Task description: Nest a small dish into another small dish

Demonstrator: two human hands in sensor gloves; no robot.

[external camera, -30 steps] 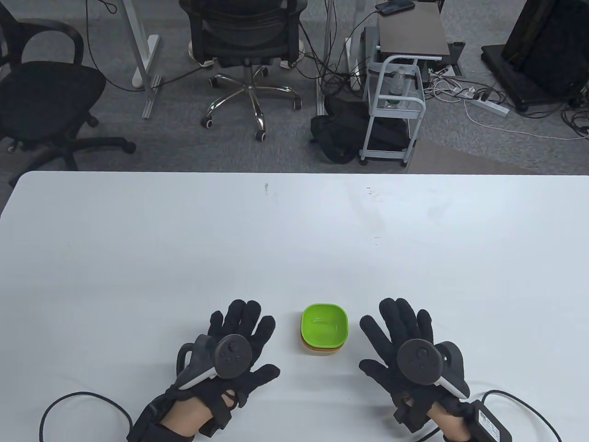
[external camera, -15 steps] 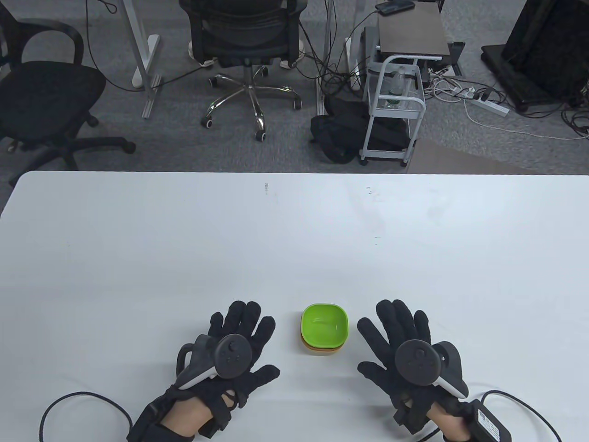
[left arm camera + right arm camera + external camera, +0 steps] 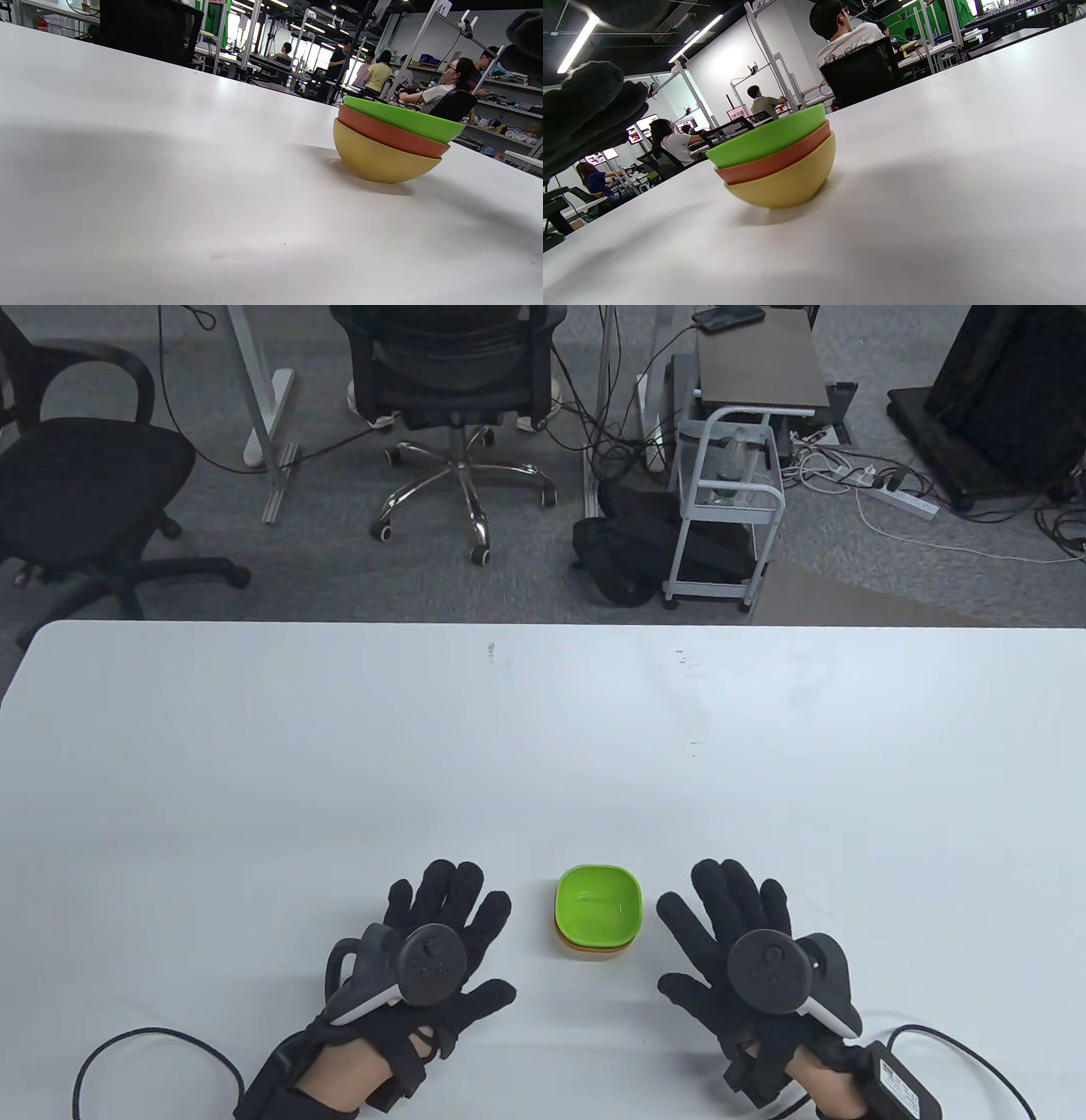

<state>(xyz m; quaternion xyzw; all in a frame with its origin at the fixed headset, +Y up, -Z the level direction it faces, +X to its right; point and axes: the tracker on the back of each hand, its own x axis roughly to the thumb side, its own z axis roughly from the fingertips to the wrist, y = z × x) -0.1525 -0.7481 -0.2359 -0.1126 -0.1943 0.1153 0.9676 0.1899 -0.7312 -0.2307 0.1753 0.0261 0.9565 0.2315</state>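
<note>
Three small dishes stand nested on the white table (image 3: 543, 746) near its front edge: a green dish (image 3: 597, 904) on top, an orange dish (image 3: 392, 137) in the middle, a yellow dish (image 3: 377, 163) at the bottom. The stack also shows in the right wrist view, with the green dish (image 3: 768, 142) uppermost. My left hand (image 3: 441, 933) lies flat on the table to the left of the stack, fingers spread, holding nothing. My right hand (image 3: 730, 925) lies flat to the right of it, fingers spread, holding nothing. Neither hand touches the dishes.
Cables run from both wrists along the table's front edge (image 3: 127, 1044). Beyond the far edge stand office chairs (image 3: 458, 398) and a small white cart (image 3: 725, 509) on the floor.
My right hand has crept slightly to the left, toward the stack. The left hand and the dishes have not moved.
</note>
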